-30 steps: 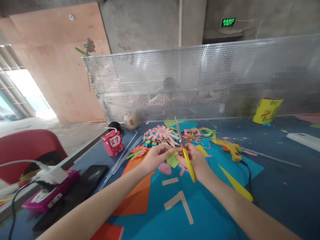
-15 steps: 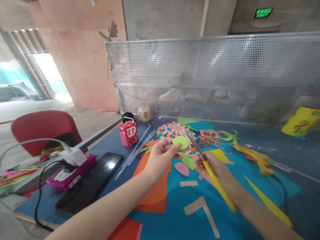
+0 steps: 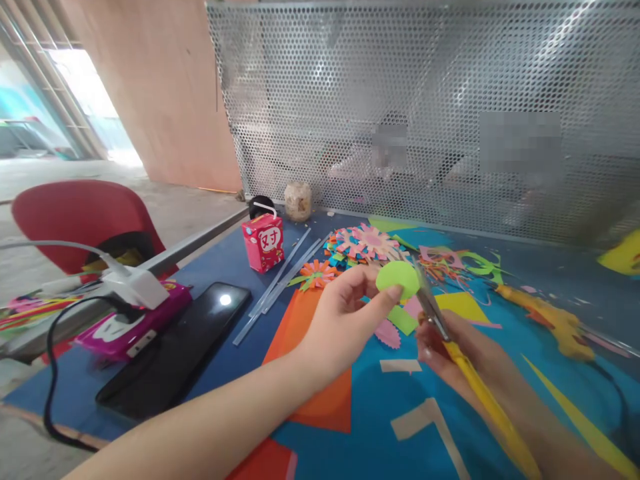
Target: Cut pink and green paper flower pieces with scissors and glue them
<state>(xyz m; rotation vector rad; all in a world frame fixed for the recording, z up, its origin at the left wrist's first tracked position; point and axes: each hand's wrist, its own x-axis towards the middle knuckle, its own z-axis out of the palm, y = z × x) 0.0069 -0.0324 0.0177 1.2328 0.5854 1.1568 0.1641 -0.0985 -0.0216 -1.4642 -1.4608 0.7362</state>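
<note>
A light green paper disc (image 3: 399, 278) is pinched between the thumb and fingers of my left hand (image 3: 353, 310). My right hand (image 3: 465, 340) is closed round a pair of scissors with yellow handles (image 3: 483, 393). The metal blades point up and away, their tips close to the disc's right edge; I cannot tell if they touch it. Below the hands, a pink scalloped paper piece (image 3: 388, 334) and a green paper strip (image 3: 403, 321) lie on blue paper (image 3: 370, 413). Orange paper (image 3: 327, 393) lies under my left wrist.
Paper flowers (image 3: 370, 241) and cut scraps lie beyond my hands. A yellow glue gun (image 3: 547, 320) is at the right. Clear glue sticks (image 3: 280, 287), a red drink box (image 3: 263, 243), a black phone (image 3: 175, 350) and a purple power strip (image 3: 127, 327) are leftward. A perforated metal screen (image 3: 350, 87) stands behind.
The view has tilted down and come closer to the table. The scissor blades have come nearer the disc's right edge. Both hands keep their holds.
</note>
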